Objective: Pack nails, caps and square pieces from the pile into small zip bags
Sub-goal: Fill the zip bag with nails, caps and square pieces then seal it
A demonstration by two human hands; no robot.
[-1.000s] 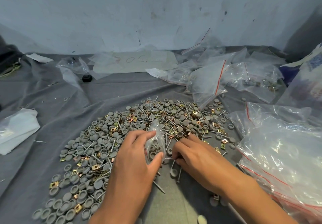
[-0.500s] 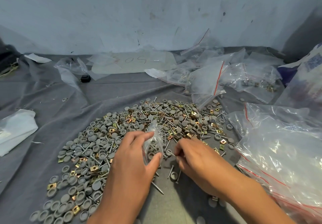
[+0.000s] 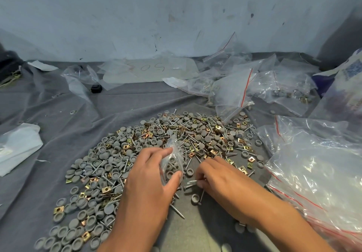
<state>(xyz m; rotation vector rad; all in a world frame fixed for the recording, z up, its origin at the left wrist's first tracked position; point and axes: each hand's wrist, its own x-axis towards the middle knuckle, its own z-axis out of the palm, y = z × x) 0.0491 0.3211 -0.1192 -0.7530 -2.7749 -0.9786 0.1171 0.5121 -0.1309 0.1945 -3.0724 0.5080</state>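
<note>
- So, starting at the left: the pile (image 3: 125, 165) of grey caps, brass square pieces and nails is spread over the grey cloth (image 3: 58, 114) covering the tabletop. All of it is tiny, hard and light. The caps look like they'd roll or skid if nudged, and the nails are thin enough that you'd want to pinch them mid-shaft with fingertips.
- Next over, the left hand (image 3: 148, 185) holds the small zip bag (image 3: 173, 159) between thumb and fingers, mouth turned toward the other hand. A few caps show inside. That film is floppy and slick, so I'd say gripping near the opening is the only way to keep it open.
- Right of that, the right hand (image 3: 217, 175) has its fingers curled, pinching a nail (image 3: 193, 181) just beside the bag.
- Far right, bigger clear bags (image 3: 317, 173) are heaped at the cloth's edge.
- Compared with half a second ago: the bag hand has barely shifted, while the right hand has dropped nearer and its nail now pokes out toward the bag. A second ago it was still picking in the pile.
</note>
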